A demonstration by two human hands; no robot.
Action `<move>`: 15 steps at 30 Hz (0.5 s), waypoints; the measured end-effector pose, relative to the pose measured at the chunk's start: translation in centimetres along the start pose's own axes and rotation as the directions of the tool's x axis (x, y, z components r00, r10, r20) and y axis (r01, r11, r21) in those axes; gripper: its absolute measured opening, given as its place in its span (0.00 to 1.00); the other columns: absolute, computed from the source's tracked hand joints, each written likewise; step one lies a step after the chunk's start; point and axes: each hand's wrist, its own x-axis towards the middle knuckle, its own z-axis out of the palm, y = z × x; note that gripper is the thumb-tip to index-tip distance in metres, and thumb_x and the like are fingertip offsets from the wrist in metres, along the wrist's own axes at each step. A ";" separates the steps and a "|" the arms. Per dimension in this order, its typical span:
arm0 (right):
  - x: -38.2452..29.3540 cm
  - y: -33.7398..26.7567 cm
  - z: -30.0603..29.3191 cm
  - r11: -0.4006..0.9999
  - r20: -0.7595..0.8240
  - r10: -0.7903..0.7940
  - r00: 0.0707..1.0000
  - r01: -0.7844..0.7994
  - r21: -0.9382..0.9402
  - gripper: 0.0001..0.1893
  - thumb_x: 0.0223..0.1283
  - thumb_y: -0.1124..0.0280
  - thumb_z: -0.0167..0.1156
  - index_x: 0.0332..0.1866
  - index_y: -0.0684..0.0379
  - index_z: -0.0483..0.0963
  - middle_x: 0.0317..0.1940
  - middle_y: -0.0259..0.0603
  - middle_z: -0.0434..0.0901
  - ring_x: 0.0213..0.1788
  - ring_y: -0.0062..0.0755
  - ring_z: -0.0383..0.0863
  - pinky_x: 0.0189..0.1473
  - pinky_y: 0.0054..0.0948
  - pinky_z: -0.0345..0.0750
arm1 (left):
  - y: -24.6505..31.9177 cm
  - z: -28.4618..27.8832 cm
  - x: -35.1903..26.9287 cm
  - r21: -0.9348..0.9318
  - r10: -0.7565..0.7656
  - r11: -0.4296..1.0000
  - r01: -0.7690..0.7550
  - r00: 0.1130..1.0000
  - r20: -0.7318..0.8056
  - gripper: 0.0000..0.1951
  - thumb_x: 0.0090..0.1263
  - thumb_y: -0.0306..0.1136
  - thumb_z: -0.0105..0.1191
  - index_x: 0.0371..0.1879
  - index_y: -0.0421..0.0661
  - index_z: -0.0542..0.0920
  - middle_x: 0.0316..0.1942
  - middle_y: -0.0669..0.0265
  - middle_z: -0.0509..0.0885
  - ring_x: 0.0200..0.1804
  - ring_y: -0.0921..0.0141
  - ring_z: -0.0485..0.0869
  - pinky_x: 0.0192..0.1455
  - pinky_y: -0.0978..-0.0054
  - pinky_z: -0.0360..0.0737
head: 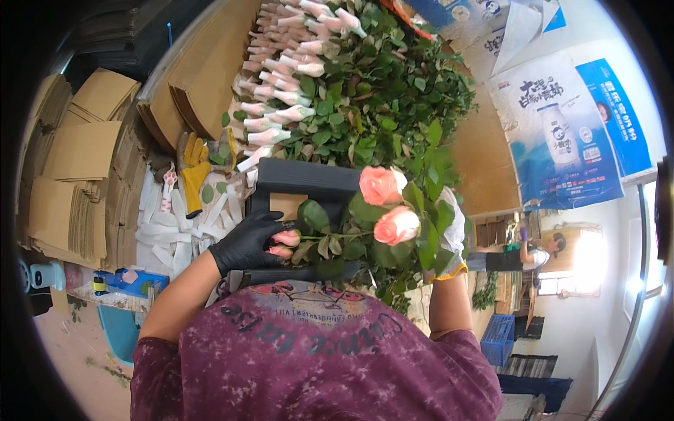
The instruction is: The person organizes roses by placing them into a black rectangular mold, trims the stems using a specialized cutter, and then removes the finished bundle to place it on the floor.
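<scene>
My left hand (245,239), in a black glove, curls around the tips of two pink rosebuds (286,238). These buds lie in a black open-topped holder (310,176), their leafy stems running to the right. My right hand (452,221), in a white glove with a yellow cuff, is at the leafy stems on the right. Leaves hide most of its fingers. Two opened pink roses (383,186) stand out above the foliage between my hands, nearer the right one. A brown cardboard piece (287,205) shows inside the holder.
Beyond the holder lies a large pile of roses in white sleeves (274,136). White sleeves (174,237), a yellow glove (193,173) and a cat-paw-topped tool (167,189) lie at left. Cardboard stacks (79,152) flank them. Another person (526,258) stands far right, near a blue crate (497,339).
</scene>
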 end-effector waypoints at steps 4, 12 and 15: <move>-0.2 -4.5 1.5 0.989 0.034 -0.094 0.995 0.097 -0.111 0.40 0.47 0.74 0.68 0.71 0.50 0.64 0.57 0.53 0.75 0.53 0.56 0.80 0.49 0.43 0.79 | 1.3 0.8 -1.1 -0.509 -0.195 0.844 0.167 0.981 -0.002 0.23 0.57 0.30 0.66 0.54 0.40 0.80 0.40 0.59 0.86 0.42 0.59 0.84 0.47 0.65 0.79; 0.9 -10.7 -2.3 0.951 0.504 -0.213 0.837 0.296 -0.090 0.32 0.42 0.73 0.64 0.60 0.51 0.74 0.33 0.46 0.82 0.34 0.53 0.83 0.37 0.45 0.79 | -1.5 1.7 -1.3 -0.093 -0.093 0.991 0.097 0.995 0.040 0.22 0.58 0.29 0.64 0.54 0.43 0.79 0.46 0.59 0.83 0.45 0.60 0.83 0.48 0.64 0.77; 1.3 -12.7 2.1 0.942 0.585 -0.251 0.771 0.334 -0.036 0.19 0.52 0.66 0.60 0.51 0.52 0.76 0.26 0.45 0.81 0.33 0.50 0.84 0.35 0.45 0.79 | -1.1 1.1 -1.2 0.066 0.104 0.992 -0.105 0.994 0.019 0.22 0.57 0.29 0.65 0.53 0.45 0.80 0.47 0.59 0.83 0.45 0.61 0.83 0.47 0.64 0.77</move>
